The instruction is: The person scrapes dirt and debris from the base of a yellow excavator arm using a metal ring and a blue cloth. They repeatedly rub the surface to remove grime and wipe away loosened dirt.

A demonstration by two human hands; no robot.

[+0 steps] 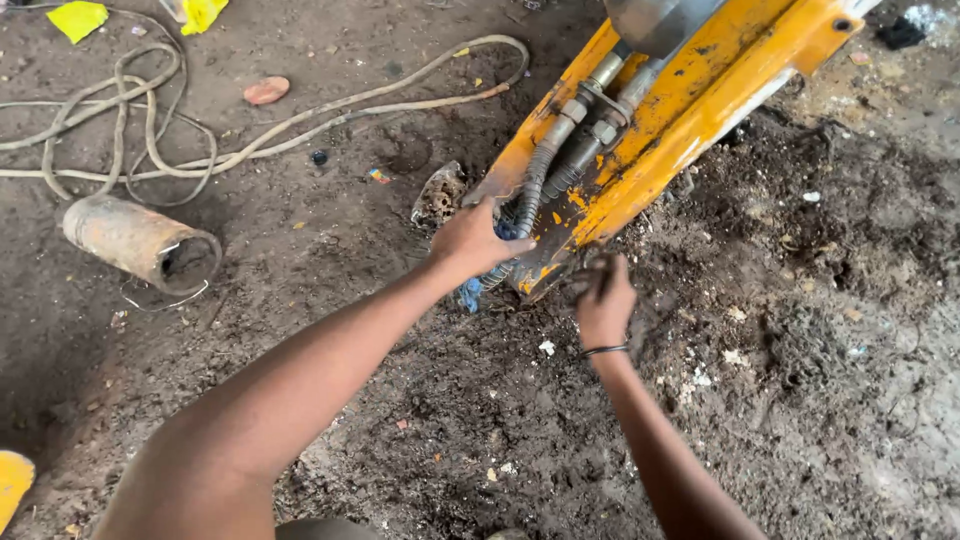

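Hose work at the low end of the yellow arm (pixel 690 110): left hand (pixel 470 240) is grasping the hoses (pixel 535 185); right hand (pixel 603 300) is clenching, contents unclear. Next move likely needs steady bracing.

Your left hand (pixel 472 240) covers the lower end of the yellow steel arm (pixel 668 120), so you cannot see where the braided hoses (pixel 548 170) finish beneath your fingers, nor whether those fingers grip anything. Your right hand (pixel 603 300) is blurred; whatever dark thing it may hold at the arm's tip is too smeared to tell. The arm itself runs off the top edge, along with the grey cylinder (pixel 655 20) mounted on it. The tan cable (pixel 300 120) leaves at the left edge. A yellow object (pixel 12 485) at bottom left is mostly cut off, its kind unclear.
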